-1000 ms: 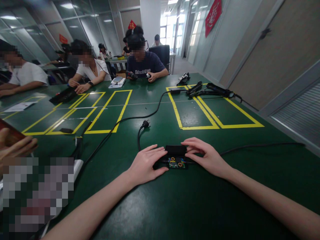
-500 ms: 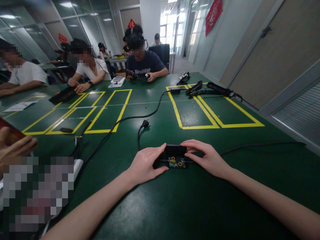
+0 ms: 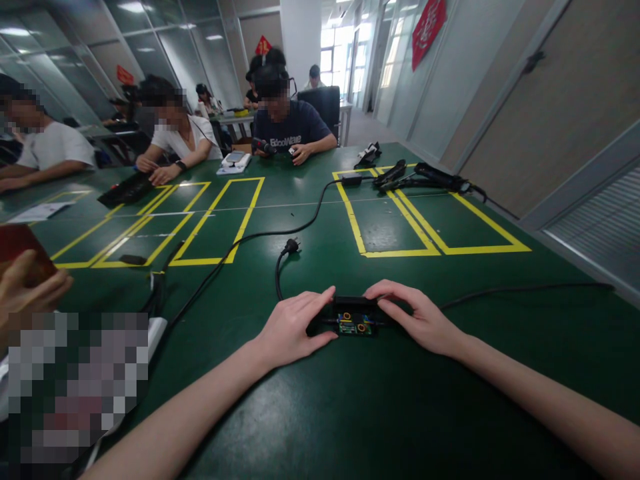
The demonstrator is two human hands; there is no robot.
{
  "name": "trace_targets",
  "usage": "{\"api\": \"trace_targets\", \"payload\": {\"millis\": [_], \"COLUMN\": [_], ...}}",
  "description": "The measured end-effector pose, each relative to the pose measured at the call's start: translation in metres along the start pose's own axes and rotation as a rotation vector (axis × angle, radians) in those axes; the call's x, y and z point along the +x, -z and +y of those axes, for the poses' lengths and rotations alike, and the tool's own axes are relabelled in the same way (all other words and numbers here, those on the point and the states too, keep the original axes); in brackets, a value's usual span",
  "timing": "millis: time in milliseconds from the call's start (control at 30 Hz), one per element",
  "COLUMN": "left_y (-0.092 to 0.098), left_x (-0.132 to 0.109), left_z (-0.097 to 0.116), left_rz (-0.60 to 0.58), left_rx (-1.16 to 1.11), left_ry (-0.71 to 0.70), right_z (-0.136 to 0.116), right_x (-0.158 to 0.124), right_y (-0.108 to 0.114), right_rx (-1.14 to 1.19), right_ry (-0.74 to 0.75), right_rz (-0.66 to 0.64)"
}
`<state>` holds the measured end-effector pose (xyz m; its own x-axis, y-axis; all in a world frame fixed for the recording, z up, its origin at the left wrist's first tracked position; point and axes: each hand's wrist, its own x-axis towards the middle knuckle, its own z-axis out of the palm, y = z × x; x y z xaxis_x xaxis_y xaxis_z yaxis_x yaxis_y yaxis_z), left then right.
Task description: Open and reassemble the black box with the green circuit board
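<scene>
In front of me on the table is an opened black adapter case with a green circuit board (image 3: 354, 325) in it, carrying yellow-ringed coils. Its black cover (image 3: 356, 301) stands along the far side of the board. My left hand (image 3: 296, 328) grips around the left end of the case, thumb at the near corner and forefinger at the far one. My right hand (image 3: 416, 315) has thumb and forefinger closed at the cover's right end; the exact contact is partly hidden. Black cable leaves both ends of the case, and a plug (image 3: 291, 247) lies beyond my left hand.
A long black cable (image 3: 260, 235) crosses the green table (image 3: 310, 413). Yellow tape rectangles (image 3: 400, 254) mark its far part, with black cabled devices (image 3: 435, 179) at the right. A co-worker's hand (image 3: 35, 287) holds a red object at left. Other people sit opposite.
The black cover has tipped lower behind the board and shows a thinner side. My right hand has shifted slightly right with it; my left hand has stayed in place.
</scene>
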<state>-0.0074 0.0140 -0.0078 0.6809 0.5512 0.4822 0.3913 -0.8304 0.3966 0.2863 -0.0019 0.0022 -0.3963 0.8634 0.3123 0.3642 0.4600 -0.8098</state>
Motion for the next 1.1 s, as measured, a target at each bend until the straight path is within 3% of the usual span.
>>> {"api": "trace_targets", "payload": {"millis": [133,300,667,867,1100], "left_y": [0.001,0.002,0.002,0.001,-0.007], "left_x": [0.001,0.003,0.005,0.01,0.009], "left_z": [0.001,0.003,0.006,0.016,0.016], "left_rz": [-0.036,-0.05,-0.058,-0.17,-0.175], "left_rx": [0.017,0.007,-0.042,0.01,0.063], "left_ry": [-0.027,-0.033,0.039,0.064,0.035], "right_z": [-0.004,-0.005,-0.006,-0.009,-0.011], "right_x": [0.001,-0.001,-0.003,-0.003,-0.003], "right_y": [0.001,-0.001,-0.002,-0.004,-0.004], "right_rx": [-0.035,-0.059,-0.195,-0.191,-0.23], "right_ry": [0.157,0.237,0.264,0.244,0.262], "right_rz": [-0.088,-0.115,-0.167,-0.234,-0.239]}}
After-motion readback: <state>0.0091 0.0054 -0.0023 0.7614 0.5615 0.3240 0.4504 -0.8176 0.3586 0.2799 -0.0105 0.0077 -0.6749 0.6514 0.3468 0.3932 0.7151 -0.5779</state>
